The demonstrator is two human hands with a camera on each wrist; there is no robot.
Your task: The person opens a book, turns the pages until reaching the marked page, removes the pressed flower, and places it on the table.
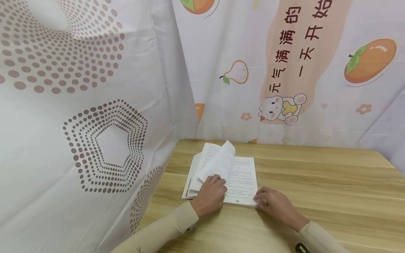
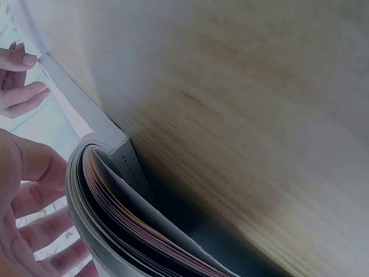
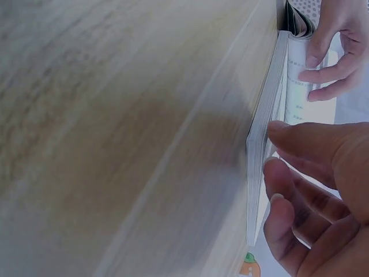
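Observation:
An open book (image 1: 242, 179) with printed text lies on the wooden table, its turned pages (image 1: 218, 163) curving up at the left. My left hand (image 1: 210, 195) rests on these pages by the spine. In the left wrist view its fingers (image 2: 49, 231) lie spread along the bulging pages (image 2: 132, 231). My right hand (image 1: 276, 205) is at the book's lower right corner. In the right wrist view, the thumb tip is right at the page edges (image 3: 268, 104), with the other fingers loosely bent below and a gap between them and the thumb.
The wooden table (image 1: 316, 179) extends to the right of the book. A white curtain with brown dots (image 1: 110, 147) hangs close on the left. Behind the table hangs a printed cloth (image 1: 221, 105) with fruit, a cartoon figure and large characters.

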